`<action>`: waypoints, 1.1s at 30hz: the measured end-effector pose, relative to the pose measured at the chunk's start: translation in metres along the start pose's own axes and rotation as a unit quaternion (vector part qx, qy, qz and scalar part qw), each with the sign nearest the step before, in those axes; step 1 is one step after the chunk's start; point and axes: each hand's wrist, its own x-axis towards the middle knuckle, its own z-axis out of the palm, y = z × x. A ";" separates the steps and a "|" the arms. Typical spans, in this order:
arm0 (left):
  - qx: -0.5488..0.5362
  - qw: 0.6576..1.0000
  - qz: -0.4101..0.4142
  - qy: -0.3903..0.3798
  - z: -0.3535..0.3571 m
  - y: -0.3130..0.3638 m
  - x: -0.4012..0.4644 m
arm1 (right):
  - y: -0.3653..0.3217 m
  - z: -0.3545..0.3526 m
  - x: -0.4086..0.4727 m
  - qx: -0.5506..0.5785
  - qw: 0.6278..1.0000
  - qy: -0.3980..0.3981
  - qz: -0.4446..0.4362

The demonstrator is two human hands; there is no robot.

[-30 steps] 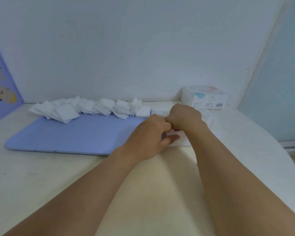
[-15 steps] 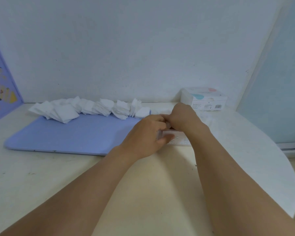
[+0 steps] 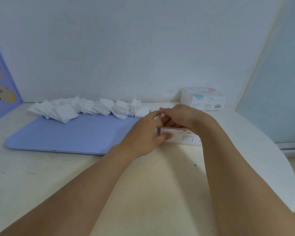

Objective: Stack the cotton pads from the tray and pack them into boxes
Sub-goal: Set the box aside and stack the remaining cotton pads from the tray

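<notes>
A row of white cotton pads [image 3: 85,108] lies along the far edge of a flat blue tray [image 3: 71,135]. Just right of the tray stands a small white box [image 3: 182,138] with fine print on its near side. My left hand [image 3: 146,133] holds the box's left end, thumb on the near face and fingers over its top. My right hand [image 3: 182,116] hovers over the box's open top with curled fingers reaching down into it; what they hold is hidden. The inside of the box is hidden by both hands.
A second white box [image 3: 204,99] with pastel marks stands against the wall at the back right. The cream table [image 3: 143,184] rounds off at the right edge. A purple poster [image 3: 0,89] leans at the far left.
Both hands stayed at the box. My right hand has lifted a little and its fingers now dip into the top, while the left thumb has slid along the near face.
</notes>
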 end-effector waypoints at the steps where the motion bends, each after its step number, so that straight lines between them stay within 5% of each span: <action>1: -0.005 1.000 0.007 0.005 0.000 0.000 0.001 | 0.001 0.003 0.000 -0.033 0.999 0.007 -0.008; 8: -0.022 1.000 0.000 0.016 0.001 0.003 0.001 | 0.000 0.009 0.008 -0.097 0.994 0.031 -0.049; 12: -0.096 0.992 -0.045 0.062 -0.026 0.014 -0.002 | -0.012 0.015 0.003 -0.135 0.945 0.241 -0.176; 14: -0.116 0.982 -0.115 0.094 -0.066 0.010 -0.005 | -0.029 0.035 -0.001 -0.070 0.923 0.286 -0.248; 17: -0.011 0.960 -0.195 0.200 -0.136 -0.023 -0.024 | -0.059 0.081 -0.003 0.019 0.956 0.132 -0.260; 21: 0.059 0.880 -0.337 0.330 -0.205 -0.095 -0.076 | -0.102 0.144 0.024 -0.040 0.962 0.024 -0.268; 25: 0.004 0.847 -0.438 0.302 -0.228 -0.147 -0.109 | -0.142 0.194 0.058 -0.074 0.961 -0.006 -0.266; 33: -0.191 0.836 -0.444 0.260 -0.244 -0.188 -0.102 | -0.152 0.243 0.104 -0.093 0.967 0.023 -0.235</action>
